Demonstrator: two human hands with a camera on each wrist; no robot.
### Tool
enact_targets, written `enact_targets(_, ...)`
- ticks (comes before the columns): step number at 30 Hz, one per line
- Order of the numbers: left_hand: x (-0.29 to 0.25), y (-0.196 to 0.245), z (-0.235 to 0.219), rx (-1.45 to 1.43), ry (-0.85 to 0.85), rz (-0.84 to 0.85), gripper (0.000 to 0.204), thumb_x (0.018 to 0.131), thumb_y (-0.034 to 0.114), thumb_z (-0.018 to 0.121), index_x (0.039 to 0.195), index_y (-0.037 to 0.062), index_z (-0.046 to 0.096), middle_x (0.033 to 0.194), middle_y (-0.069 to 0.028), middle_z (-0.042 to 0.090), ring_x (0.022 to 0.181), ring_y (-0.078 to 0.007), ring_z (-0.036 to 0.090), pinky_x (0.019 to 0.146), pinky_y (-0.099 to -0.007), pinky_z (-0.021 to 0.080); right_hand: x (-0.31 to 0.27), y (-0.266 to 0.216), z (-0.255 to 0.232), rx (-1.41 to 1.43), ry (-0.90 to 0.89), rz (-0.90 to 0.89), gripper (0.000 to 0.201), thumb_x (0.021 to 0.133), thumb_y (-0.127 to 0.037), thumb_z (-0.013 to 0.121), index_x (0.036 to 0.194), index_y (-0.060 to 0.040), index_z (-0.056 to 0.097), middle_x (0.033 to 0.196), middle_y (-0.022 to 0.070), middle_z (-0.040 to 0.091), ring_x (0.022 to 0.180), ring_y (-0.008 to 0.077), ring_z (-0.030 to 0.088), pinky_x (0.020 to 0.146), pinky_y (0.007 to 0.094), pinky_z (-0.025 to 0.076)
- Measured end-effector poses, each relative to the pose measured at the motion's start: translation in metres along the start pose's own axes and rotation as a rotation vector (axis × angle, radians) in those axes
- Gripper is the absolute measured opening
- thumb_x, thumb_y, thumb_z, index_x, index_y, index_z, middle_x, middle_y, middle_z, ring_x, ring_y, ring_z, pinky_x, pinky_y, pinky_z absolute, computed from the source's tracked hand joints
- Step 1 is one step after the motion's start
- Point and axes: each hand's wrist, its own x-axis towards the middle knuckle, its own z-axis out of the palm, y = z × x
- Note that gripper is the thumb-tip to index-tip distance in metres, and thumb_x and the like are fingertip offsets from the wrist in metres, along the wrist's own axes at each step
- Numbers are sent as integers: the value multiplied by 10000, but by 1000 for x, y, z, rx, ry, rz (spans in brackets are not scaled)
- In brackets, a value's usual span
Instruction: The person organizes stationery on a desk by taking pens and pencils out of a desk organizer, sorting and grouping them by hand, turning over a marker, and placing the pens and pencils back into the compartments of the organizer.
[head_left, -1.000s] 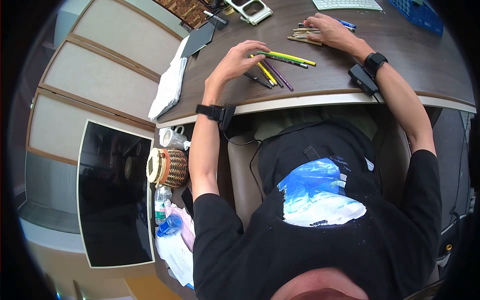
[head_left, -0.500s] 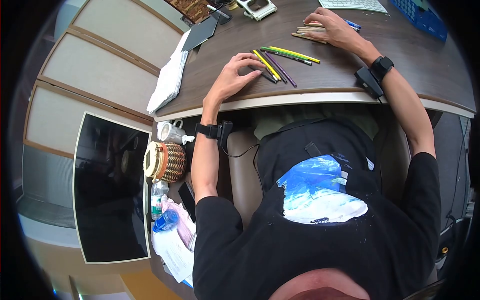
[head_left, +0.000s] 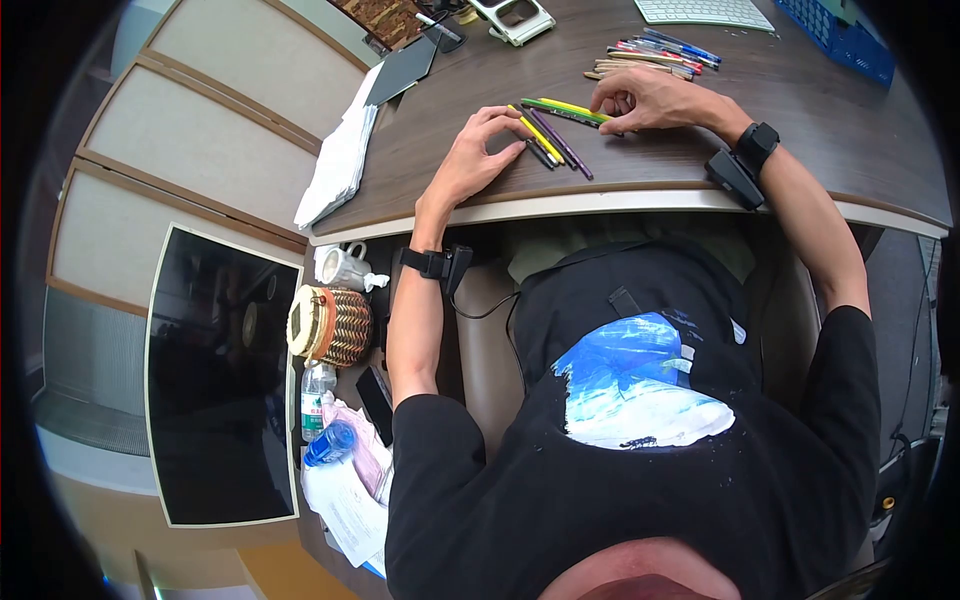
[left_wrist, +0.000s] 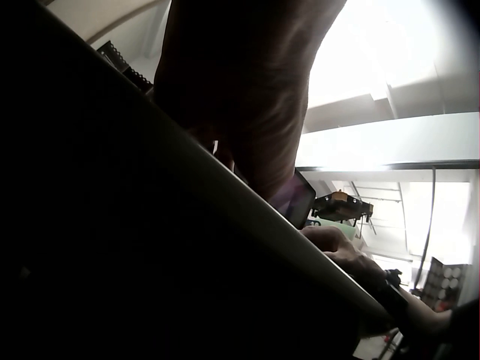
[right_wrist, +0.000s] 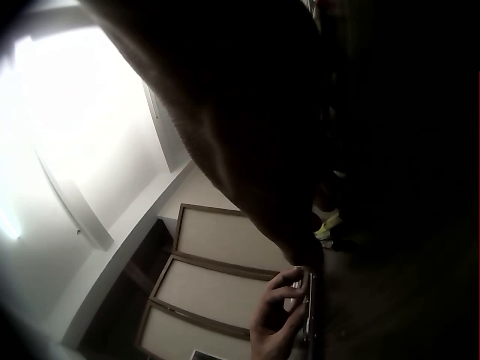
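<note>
My left hand (head_left: 475, 160) rests on the desk, its bent fingers and thumb against the yellow pencil (head_left: 540, 140) and the dark pencils beside it. A purple pencil (head_left: 566, 144) lies just to their right. My right hand (head_left: 655, 100) has its thumb and fingers around the right ends of a green pencil (head_left: 563, 113) and a yellow one. Above it lies a loose pile of pens and pencils (head_left: 650, 62). Both wrist views are dark; the right one shows a yellow-green end (right_wrist: 328, 225) by the fingertips, and my left hand (right_wrist: 279, 319) beyond.
A white keyboard (head_left: 705, 12) and blue basket (head_left: 840, 45) stand at the desk's far right. A white stand (head_left: 515, 20), dark folder (head_left: 402, 72) and paper stack (head_left: 338, 170) are farther left. The desk's near edge (head_left: 620, 192) runs below both hands.
My right hand has left the loose pile and come down and left to the green and yellow pencils. My left hand has shifted down beside the yellow and dark pencils, which now lie closer together.
</note>
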Motion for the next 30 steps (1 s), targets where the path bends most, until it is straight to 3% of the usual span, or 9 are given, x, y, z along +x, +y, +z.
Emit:
enact_targets(3,1,-2,-1,47,-27,17,221,959,144,786,1175,98,787,1410,-54,638,1358,-275,597,1189,-422,439,1,2,4,19,24,12,463,920,-365,870,1222,-30,767,985,56,647,894,170,611,808,353,538)
enact_targets(9,0,-4,-9,109,-85,14,191,966,144,780,1151,99,792,1283,-73,711,1288,-284,609,1136,-420,490,-1,-8,4,33,-94,-22,505,937,-415,841,1277,-50,761,1086,55,653,970,191,604,884,362,531)
enact_targets(15,2,0,-17,192,-162,94,189,992,159,767,1165,83,777,1178,-63,751,1239,-276,623,1095,-413,505,0,-8,4,38,-55,-59,526,952,-446,816,1299,-55,762,1099,57,668,970,198,601,894,372,531)
enact_targets(19,3,9,-20,146,-57,96,191,979,129,776,1161,69,779,1161,-71,756,1170,-286,648,1044,-416,525,5,0,7,65,121,-93,515,988,-474,782,1259,-37,757,1105,79,697,970,206,631,880,377,542)
enact_targets(20,6,12,-22,116,19,71,196,971,118,780,1160,65,777,1148,-72,759,1156,-289,654,1037,-413,528,6,-1,5,119,152,-85,627,988,-585,742,1225,-5,764,1113,164,762,1066,274,700,968,420,560)
enact_targets(21,10,18,-22,84,95,42,202,964,107,784,1160,61,775,1136,-73,762,1142,-292,661,1030,-410,532,6,-4,4,115,152,-78,627,988,-585,742,1225,-5,764,1113,164,762,1066,274,700,968,420,560)
enact_targets(24,37,33,-11,226,104,156,202,966,132,785,1159,73,782,1129,-70,767,1142,-287,665,1033,-422,523,5,-9,2,253,195,-69,651,998,-607,723,1220,4,763,1105,176,793,1084,296,736,971,432,565)
enact_targets(28,71,49,13,437,106,300,206,971,187,787,1165,119,796,1154,-58,769,1176,-295,661,1084,-418,509,8,-3,-6,149,143,-14,318,1006,-221,734,1201,28,761,999,167,820,915,246,778,859,382,601)
enact_targets(30,79,49,23,456,126,293,249,977,230,787,1215,155,785,1220,-62,752,1250,-306,650,1148,-440,481,7,10,-14,100,187,-23,296,1006,-207,753,1196,20,766,961,141,798,882,223,751,832,372,594)
